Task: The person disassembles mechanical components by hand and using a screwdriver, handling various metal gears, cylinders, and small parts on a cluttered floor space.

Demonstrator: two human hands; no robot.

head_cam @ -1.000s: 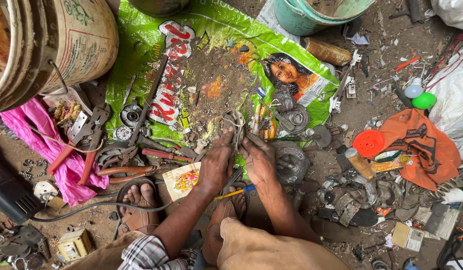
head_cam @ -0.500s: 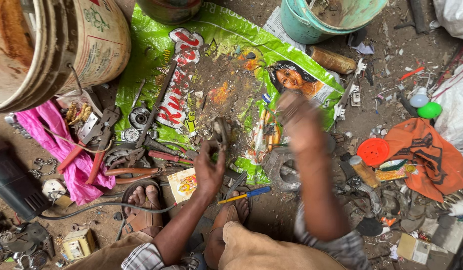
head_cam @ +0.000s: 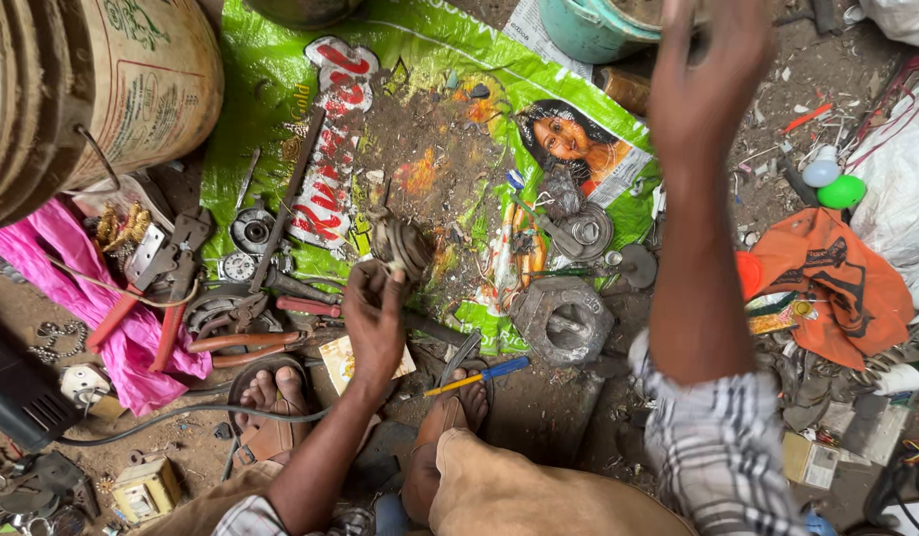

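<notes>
My left hand (head_cam: pixel 375 316) grips a tangled coil of dirty wire (head_cam: pixel 400 243) and holds it just above the green printed sack (head_cam: pixel 281 119) spread on the ground. My right hand (head_cam: pixel 713 69) is raised high toward the teal bucket (head_cam: pixel 589 28) at the top; it is blurred, the fingers look loosely curled, and I see nothing in it. A grey metal casting (head_cam: pixel 562 320) lies on the sack's near edge, below my right forearm. A round metal part (head_cam: pixel 582 230) lies beside it.
A large drum (head_cam: pixel 92 89) stands at the upper left over pink cloth (head_cam: pixel 132 347). Pliers and cutters with red handles (head_cam: pixel 251 342) lie left of my left hand. A blue-and-yellow screwdriver (head_cam: pixel 479 375) rests by my feet. Orange cloth (head_cam: pixel 837 283) and scrap litter the right.
My right hand has left the wire coil and risen up and to the right, toward the bucket. My left hand stays on the coil and the view has closed in.
</notes>
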